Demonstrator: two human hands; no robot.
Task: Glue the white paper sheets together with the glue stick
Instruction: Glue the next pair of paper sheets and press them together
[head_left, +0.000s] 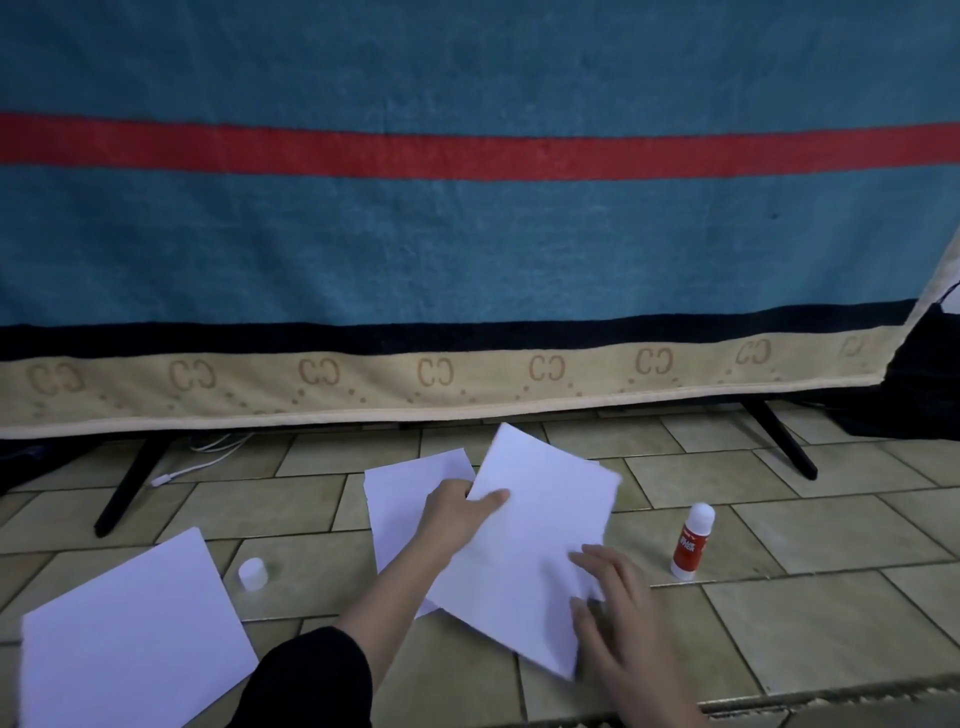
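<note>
A white paper sheet (540, 525) lies tilted over a second white sheet (400, 499) on the tiled floor. My left hand (457, 512) pinches the upper sheet at its left edge, thumb on top. My right hand (618, 603) rests with straight fingers on that sheet's lower right part. A third white sheet (135, 639) lies apart at the lower left. The red and white glue stick (692, 541) stands upright, uncapped, to the right of the sheets. Its white cap (253, 573) sits on the floor left of the sheets.
A blue towel (467, 234) with a red stripe and beige border hangs over a stand just behind the sheets. The stand's black legs (130, 483) angle onto the floor at left and right. A white cable (197, 465) lies under it.
</note>
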